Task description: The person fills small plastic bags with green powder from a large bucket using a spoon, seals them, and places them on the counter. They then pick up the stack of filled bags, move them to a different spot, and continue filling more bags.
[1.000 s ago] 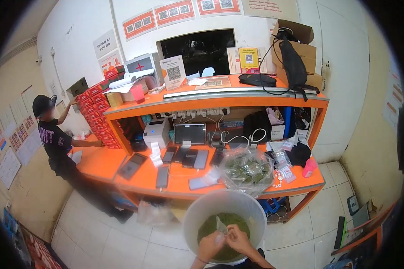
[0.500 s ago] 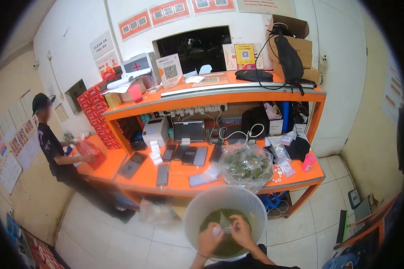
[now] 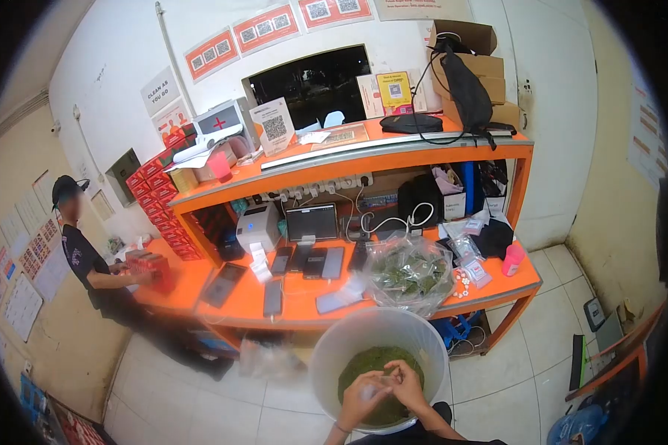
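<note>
Both my hands are over a large whitish tub (image 3: 326, 363) that holds a bed of green, crumbly material (image 3: 356, 362). Between the fingers of my left hand (image 3: 362, 394) and my right hand (image 3: 405, 384) is a small clear plastic bag (image 3: 385, 381), pinched from both sides. Its contents are hard to make out behind the fingers. On the counter just beyond the tub rests a big clear plastic sack (image 3: 408, 273) with several green-filled packets inside.
An orange counter (image 3: 223, 319) carries phones, a label printer (image 3: 258, 226), a laptop (image 3: 312, 222) and a pink cup (image 3: 512, 261). At the left, a co-worker (image 3: 89, 252) handles red boxes (image 3: 147, 265). A crumpled clear bag (image 3: 267, 361) lies left of the tub.
My hands have drawn closer together, and the small bag's green-tinted, upright corner no longer shows above the fingers. The co-worker's red item has turned and shifted. The view has moved slightly.
</note>
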A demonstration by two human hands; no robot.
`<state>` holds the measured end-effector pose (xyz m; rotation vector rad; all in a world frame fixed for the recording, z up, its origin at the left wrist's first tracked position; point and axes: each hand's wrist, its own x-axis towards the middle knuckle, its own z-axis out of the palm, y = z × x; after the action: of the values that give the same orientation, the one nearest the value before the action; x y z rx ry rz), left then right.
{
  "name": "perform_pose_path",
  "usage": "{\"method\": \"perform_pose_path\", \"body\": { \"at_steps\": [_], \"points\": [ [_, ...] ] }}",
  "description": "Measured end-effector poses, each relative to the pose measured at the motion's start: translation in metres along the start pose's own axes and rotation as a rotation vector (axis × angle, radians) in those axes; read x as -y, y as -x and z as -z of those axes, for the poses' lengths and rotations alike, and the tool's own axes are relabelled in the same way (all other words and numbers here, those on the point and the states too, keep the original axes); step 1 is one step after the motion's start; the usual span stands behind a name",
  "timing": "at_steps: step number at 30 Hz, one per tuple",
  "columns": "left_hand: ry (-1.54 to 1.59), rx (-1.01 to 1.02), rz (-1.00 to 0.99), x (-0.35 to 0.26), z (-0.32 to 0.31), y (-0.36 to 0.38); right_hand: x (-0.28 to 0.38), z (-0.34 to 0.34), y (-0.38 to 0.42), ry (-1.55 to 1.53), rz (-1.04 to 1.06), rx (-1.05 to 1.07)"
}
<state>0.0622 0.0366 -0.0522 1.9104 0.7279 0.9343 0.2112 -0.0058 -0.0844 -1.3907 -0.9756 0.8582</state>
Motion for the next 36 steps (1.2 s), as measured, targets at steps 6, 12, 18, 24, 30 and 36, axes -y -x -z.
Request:
{"method": "perform_pose_path", "body": {
  "at_steps": [6, 12, 18, 24, 30, 36],
  "points": [
    [0.022, -0.276, 0.191, 0.03, -0.009, 0.002, 0.01, -0.013, 0.007, 0.074, -0.01, -0.096],
    [0.0, -0.226, 0.275, 0.004, -0.013, 0.0, 0.022, -0.02, 0.013, 0.156, 0.241, -0.105],
    [-0.087, -0.2, 0.372, -0.007, -0.006, -0.01, 0.032, -0.014, 0.005, 0.109, 0.249, -0.119],
    [-0.209, -0.228, 0.144, 0.004, 0.002, -0.014, 0.018, -0.017, 0.005, 0.149, 0.185, -0.127],
    [-0.114, -0.024, -0.145, -0.002, 0.021, -0.023, 0.048, -0.004, -0.012, 0.091, 0.145, -0.065],
    [-0.257, -0.05, -0.046, -0.016, 0.016, -0.015, 0.036, -0.001, -0.022, -0.065, 0.121, 0.025]
  ]
}}
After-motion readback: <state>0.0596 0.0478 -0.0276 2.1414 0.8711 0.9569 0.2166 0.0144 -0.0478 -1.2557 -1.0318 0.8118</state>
